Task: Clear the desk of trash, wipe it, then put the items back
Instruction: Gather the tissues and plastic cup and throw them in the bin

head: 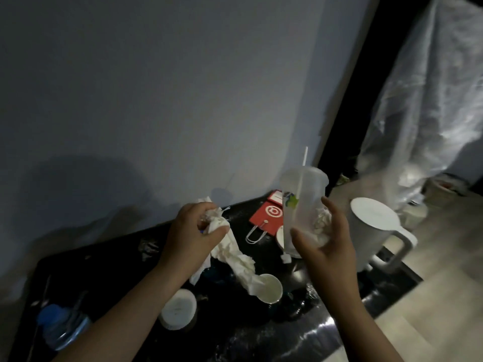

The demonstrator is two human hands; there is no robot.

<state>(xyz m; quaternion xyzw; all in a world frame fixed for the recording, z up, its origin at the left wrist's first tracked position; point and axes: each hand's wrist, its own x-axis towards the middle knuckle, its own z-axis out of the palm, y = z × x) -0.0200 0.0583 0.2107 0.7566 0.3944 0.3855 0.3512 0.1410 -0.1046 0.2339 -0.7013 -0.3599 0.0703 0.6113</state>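
Observation:
My right hand holds a clear plastic cup with a white straw above the black desk; crumpled tissue sits inside the cup. My left hand grips a bunch of crumpled white tissue that trails down toward an open paper cup. A second paper cup stands near my left forearm.
A white kettle stands at the desk's right end. A red paper bag lies flat by the wall. A blue-capped water bottle lies at the front left. Plastic sheeting hangs at the right above a pale floor.

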